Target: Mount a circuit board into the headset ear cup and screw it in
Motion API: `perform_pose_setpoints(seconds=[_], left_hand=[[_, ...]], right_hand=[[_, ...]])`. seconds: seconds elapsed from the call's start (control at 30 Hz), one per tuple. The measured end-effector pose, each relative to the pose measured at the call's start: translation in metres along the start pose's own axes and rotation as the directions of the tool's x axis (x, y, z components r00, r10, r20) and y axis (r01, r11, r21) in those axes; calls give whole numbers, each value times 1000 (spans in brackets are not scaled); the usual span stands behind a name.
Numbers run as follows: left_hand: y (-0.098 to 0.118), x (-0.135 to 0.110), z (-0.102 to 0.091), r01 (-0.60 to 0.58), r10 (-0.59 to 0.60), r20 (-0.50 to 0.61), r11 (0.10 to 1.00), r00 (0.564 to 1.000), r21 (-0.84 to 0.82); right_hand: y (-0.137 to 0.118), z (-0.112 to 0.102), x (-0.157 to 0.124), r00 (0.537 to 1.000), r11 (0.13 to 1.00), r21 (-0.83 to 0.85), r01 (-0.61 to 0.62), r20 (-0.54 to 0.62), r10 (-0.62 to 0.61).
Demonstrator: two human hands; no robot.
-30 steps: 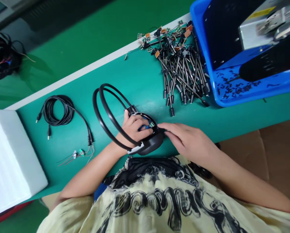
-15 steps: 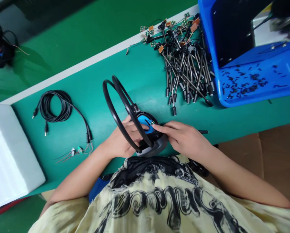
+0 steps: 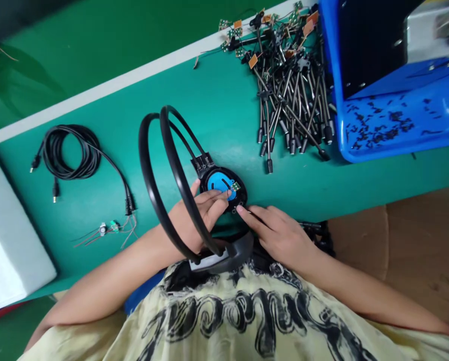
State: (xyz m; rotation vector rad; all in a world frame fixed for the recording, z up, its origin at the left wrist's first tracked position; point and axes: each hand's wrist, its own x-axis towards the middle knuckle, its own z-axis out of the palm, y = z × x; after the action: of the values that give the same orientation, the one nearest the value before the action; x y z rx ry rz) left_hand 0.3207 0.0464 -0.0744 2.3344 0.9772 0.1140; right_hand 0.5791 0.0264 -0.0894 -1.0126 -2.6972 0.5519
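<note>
A black headset (image 3: 175,175) with a double headband lies at the front of the bench. Its far ear cup is uncovered, showing a blue disc (image 3: 218,181) and a small green circuit board (image 3: 236,186). My left hand (image 3: 197,213) reaches between the bands and holds this cup, fingertips on the blue disc near the board. The other ear cup (image 3: 235,254), grey and black, rests against my shirt. My right hand (image 3: 280,233) is closed at the cup's near right rim, index fingertip beside it. A thin dark piece shows by those fingers, too hidden to name.
A coiled black cable (image 3: 71,153) with bare wire ends lies left, near a white foam block (image 3: 13,235). Several microphone booms (image 3: 292,100) with small boards are heaped at the back right, beside a blue bin (image 3: 340,120) holding small black bits.
The headset has tilted and shifted, its bands moving left and the near cup coming toward my body. My right fingertip has moved from the circuit board down to the cup's near rim.
</note>
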Motion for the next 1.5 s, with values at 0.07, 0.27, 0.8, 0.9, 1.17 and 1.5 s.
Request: perform_pose_setpoints(seconds=[0.07, 0.27, 0.8, 0.9, 1.17, 1.5], left_hand=[[-1, -1, 1, -12, 12, -14, 1000, 1000, 4], [6, 3, -5, 17, -19, 28, 997, 999, 71], [3, 1, -7, -92, 84, 45, 971, 995, 219], [5, 2, -7, -85, 80, 29, 966, 996, 243], [14, 0, 0, -63, 80, -40, 946, 996, 319], [5, 2, 3, -47, 59, -47, 974, 997, 219]], right_hand=[[-2, 6, -3, 1000, 999, -28, -17, -20, 16], [-9, 12, -6, 999, 993, -106, -47, -31, 44], [-4, -2, 7, 995, 954, -293, 62, -52, -81], [-5, -5, 8, 996, 950, -307, 55, -45, -72], [-10, -10, 8, 993, 918, -382, 112, 2, -121], [-8, -4, 18, 985, 873, -461, 157, 4, -174]])
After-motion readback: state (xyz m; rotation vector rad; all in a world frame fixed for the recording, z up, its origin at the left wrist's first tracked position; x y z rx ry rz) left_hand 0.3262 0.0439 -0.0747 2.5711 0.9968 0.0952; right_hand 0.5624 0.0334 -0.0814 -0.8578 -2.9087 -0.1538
